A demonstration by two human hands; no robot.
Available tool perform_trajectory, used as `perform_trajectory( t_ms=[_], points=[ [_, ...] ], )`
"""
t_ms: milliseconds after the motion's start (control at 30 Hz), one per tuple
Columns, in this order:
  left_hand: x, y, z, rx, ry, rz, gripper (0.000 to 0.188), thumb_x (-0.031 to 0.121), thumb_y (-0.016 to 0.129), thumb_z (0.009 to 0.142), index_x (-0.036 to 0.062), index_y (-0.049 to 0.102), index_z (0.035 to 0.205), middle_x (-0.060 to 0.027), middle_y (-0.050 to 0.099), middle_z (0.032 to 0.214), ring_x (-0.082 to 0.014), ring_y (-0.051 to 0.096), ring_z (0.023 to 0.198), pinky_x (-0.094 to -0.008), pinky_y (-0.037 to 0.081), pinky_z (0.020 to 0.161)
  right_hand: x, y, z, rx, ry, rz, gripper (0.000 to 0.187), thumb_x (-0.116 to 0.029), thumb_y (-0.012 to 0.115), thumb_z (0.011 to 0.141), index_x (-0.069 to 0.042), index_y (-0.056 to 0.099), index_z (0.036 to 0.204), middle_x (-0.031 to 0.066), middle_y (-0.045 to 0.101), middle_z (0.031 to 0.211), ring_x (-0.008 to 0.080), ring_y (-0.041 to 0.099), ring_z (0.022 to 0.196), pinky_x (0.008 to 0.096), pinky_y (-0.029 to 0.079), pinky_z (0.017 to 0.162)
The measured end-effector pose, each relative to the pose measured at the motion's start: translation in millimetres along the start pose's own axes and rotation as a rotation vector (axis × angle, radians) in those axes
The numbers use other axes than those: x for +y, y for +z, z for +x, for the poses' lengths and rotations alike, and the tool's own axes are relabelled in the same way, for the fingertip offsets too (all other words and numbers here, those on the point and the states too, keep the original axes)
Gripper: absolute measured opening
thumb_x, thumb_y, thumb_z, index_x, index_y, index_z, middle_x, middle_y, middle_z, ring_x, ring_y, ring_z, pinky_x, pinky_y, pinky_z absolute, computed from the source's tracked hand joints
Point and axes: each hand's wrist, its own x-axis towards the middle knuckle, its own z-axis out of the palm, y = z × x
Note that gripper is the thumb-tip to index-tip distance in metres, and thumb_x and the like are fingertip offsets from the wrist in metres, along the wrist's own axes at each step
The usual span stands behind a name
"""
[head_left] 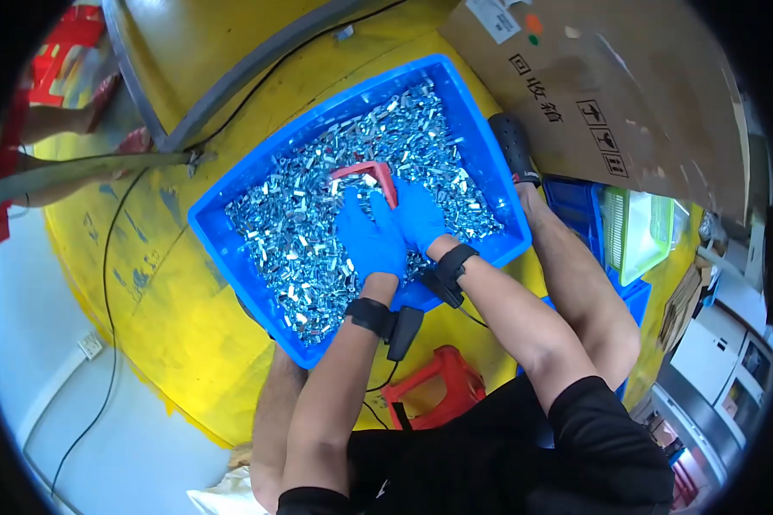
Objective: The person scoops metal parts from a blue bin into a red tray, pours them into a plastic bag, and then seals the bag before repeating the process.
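A large blue plastic bin (pixel 305 120) stands in front of me, filled with many small shiny metal pieces (pixel 275 232). Both of my hands wear blue gloves and reach into the bin. My right hand (pixel 419 216) closes on the near right side of a red angular scoop-like piece (pixel 385 178), whose remaining shape is partly hidden by metal pieces and gloves. Beside it, my left hand (pixel 371 239) rests on the metal pieces with fingers apart, below the red piece's opening. Several metal pieces lie within the red piece's bend.
A yellow floor (pixel 159 257) surrounds the bin. At the far right is a big cardboard box (pixel 610 94); nearer stand a green-and-white basket (pixel 640 232) and blue crates. A red stool (pixel 438 386) is close to my body. Black cables cross the floor on the left, below a metal frame.
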Motion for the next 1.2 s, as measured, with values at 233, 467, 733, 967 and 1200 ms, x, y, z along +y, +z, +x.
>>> perform_trajectory(
  t_ms=[233,467,733,967,1200],
  points=[
    [-42,-61,-10,-0.111,0.319,0.609,0.070,0.043,0.057,0.071,-0.0015,0.037,0.120,-0.0239,0.042,0.114,-0.0372,0.041,0.104,-0.0414,0.034,0.088,47,-23,1,-0.095,-0.028,-0.425,0.025,-0.020,0.049,0.069,-0.003,0.057,0.087,0.0204,0.056,0.088,0.0356,0.054,0.081,0.0428,0.044,0.068],
    [-60,-110,-23,-0.542,0.186,0.945,0.070,0.043,0.061,0.066,0.0047,0.038,0.121,-0.0206,0.035,0.122,-0.0365,0.040,0.106,-0.0424,0.035,0.087,14,-27,-17,-0.200,0.028,-0.505,0.026,-0.017,0.046,0.071,-0.003,0.056,0.090,0.0205,0.056,0.087,0.0360,0.054,0.081,0.0435,0.043,0.070],
    [-40,-122,-15,-0.427,0.375,0.758,0.065,0.034,0.061,0.069,0.0042,0.037,0.121,-0.0226,0.038,0.120,-0.0365,0.042,0.105,-0.0403,0.037,0.086,-31,-56,-64,0.378,-0.382,-0.250,0.026,-0.017,0.053,0.067,-0.003,0.058,0.089,0.0190,0.057,0.086,0.0346,0.056,0.077,0.0402,0.046,0.063],
    [11,-126,-42,-0.165,0.647,0.649,0.068,0.028,0.061,0.071,0.0022,0.029,0.125,-0.0219,0.036,0.121,-0.0346,0.037,0.111,-0.0390,0.031,0.092,-88,-173,-111,0.600,-0.467,0.109,0.014,-0.014,0.049,0.065,-0.003,0.058,0.062,0.0183,0.055,0.064,0.0336,0.054,0.058,0.0413,0.043,0.050],
    [48,-155,-68,-0.173,0.669,0.575,0.068,0.024,0.061,0.072,0.0027,0.027,0.126,-0.0208,0.032,0.124,-0.0347,0.033,0.113,-0.0387,0.029,0.095,28,-397,-171,0.937,-0.203,-0.633,0.011,-0.014,0.051,0.067,-0.005,0.057,0.068,0.0180,0.055,0.069,0.0307,0.055,0.067,0.0383,0.043,0.053]
  ],
)
